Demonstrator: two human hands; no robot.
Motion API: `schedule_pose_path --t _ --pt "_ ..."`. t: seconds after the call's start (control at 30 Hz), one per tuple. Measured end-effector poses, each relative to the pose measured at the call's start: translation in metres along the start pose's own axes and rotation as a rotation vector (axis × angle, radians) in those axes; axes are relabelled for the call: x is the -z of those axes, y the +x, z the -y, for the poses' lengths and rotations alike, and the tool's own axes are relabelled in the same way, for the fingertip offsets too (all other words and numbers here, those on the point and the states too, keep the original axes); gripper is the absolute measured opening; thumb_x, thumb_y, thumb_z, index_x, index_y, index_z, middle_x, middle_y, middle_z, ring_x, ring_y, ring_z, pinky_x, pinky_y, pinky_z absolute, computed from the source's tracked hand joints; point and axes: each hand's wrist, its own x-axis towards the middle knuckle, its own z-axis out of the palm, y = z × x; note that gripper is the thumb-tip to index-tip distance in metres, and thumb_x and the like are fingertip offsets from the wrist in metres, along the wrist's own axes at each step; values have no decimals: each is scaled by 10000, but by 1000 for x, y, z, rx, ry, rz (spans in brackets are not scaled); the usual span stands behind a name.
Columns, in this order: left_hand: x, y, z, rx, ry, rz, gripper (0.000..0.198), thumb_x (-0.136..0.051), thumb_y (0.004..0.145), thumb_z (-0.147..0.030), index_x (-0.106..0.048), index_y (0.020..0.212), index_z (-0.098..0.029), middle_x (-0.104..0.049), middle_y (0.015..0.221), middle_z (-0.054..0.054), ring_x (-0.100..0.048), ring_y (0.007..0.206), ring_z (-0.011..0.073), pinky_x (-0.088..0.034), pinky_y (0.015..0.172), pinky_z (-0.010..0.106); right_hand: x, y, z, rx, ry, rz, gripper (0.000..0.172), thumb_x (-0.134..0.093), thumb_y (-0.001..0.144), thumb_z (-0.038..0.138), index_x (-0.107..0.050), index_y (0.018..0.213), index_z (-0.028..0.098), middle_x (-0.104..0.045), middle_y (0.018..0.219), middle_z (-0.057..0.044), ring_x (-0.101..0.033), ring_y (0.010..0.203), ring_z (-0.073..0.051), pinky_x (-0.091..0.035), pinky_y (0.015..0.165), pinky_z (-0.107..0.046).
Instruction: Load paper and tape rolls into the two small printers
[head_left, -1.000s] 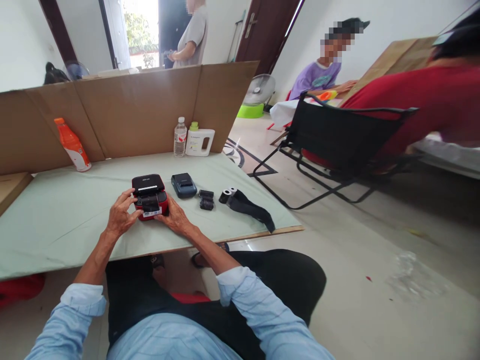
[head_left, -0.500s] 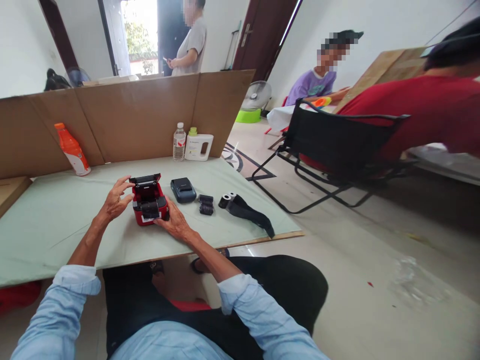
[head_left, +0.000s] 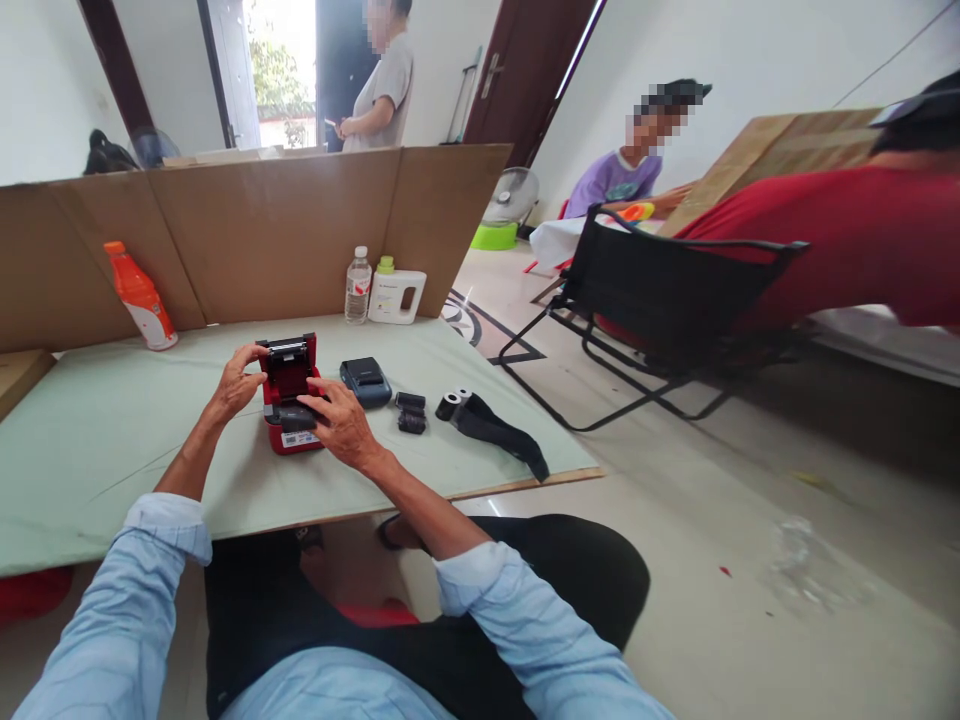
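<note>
A small red-and-black portable printer (head_left: 301, 440) rests on the table with its lid (head_left: 291, 346) raised. Inside its front lies a dark, roll-like piece (head_left: 294, 415); its exact kind is hard to make out. My left hand (head_left: 236, 385) pinches the lid's left edge between thumb and fingers. Over the printer's right side is my right hand (head_left: 345, 425), its fingers spread and the tips at the dark piece's right end. To the right stand a dark blue printer (head_left: 365, 383), several small black rolls (head_left: 411, 412) and white-cored rolls (head_left: 454, 403) with a black strip (head_left: 502, 435).
A brown cardboard panel (head_left: 277, 240) borders the table's back. Before it stand an orange bottle (head_left: 140, 295), a clear water bottle (head_left: 358, 287) and a white jug (head_left: 397, 297). A black folding chair (head_left: 667, 300) is at right, and a person in red (head_left: 840, 230) sits near it.
My right hand has risen from the printer's lower right side to its open top. The lid stands further back, and the dark piece at the front looks less tilted.
</note>
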Motion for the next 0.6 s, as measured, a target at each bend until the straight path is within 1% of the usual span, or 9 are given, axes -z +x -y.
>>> schedule_pose_path --t 0.07,0.1,0.17,0.23,0.3,0.37,0.47,0.53,0.6 --pt "-3 0 4 19 -86 -23 457 -628 650 -165 -649 1102 -228 -628 1330 80 -639 1244 301 -596 887 398 1 11 0 -24 60 -15 337 -632 895 88 -798 1135 256 -708 1329 -104 -644 1226 -266 -511 1088 -472" --pt "-5 -1 6 29 -113 -46 468 -640 643 -174 -633 1107 -231 -635 1315 74 -636 1250 303 -594 876 384 2 18 -1 -37 102 -24 314 -611 906 84 -806 1087 251 -736 1261 -95 -668 1177 -252 -528 1060 -444" --pt "-8 -6 10 56 -131 -87 477 -673 635 -195 -616 1107 -239 -644 1295 65 -621 1271 308 -590 865 365 4 30 -3 -65 195 -32 241 -604 943 137 -808 1024 237 -771 1131 -84 -704 1068 -233 -553 985 -397" --pt "-11 -14 15 81 -123 -82 437 -696 638 -223 -632 1070 -237 -653 1270 59 -609 1282 312 -592 861 360 7 40 -6 -102 279 -36 196 -610 966 213 -805 985 223 -781 1029 -75 -717 964 -222 -556 913 -365" --pt "-15 -22 20 96 -126 -50 387 -706 651 -259 -665 1035 -227 -641 1299 69 -612 1271 312 -604 851 369 10 48 -8 -156 348 -46 198 -614 966 273 -801 946 213 -779 959 -63 -712 887 -211 -546 859 -342" --pt "-19 -28 25 110 -140 -32 389 -722 662 -301 -699 1040 -216 -606 1375 91 -622 1252 314 -615 862 394 13 53 -9 -210 405 -59 224 -617 959 329 -796 911 204 -772 910 -49 -698 843 -201 -531 838 -328" --pt "-22 -31 29 110 -106 -48 419 -744 678 -348 -735 1076 -215 -606 1395 102 -618 1262 315 -589 982 447 17 59 -8 -268 475 -64 296 -613 952 422 -784 873 193 -741 822 -19 -666 795 -185 -516 803 -308" --pt "-22 -30 31 96 -51 -56 408 -748 692 -358 -754 1078 -224 -637 1356 92 -611 1275 308 -525 1096 471 20 63 -6 -305 528 -62 353 -624 935 491 -774 846 185 -704 772 -1 -645 775 -179 -513 762 -294" --pt "-20 -27 31 88 -1 -46 397 -746 706 -360 -765 1083 -235 -657 1326 81 -611 1276 300 -462 1170 483 25 67 -4 -350 606 -68 398 -647 904 553 -764 828 181 -672 748 11 -628 761 -172 -527 718 -284"
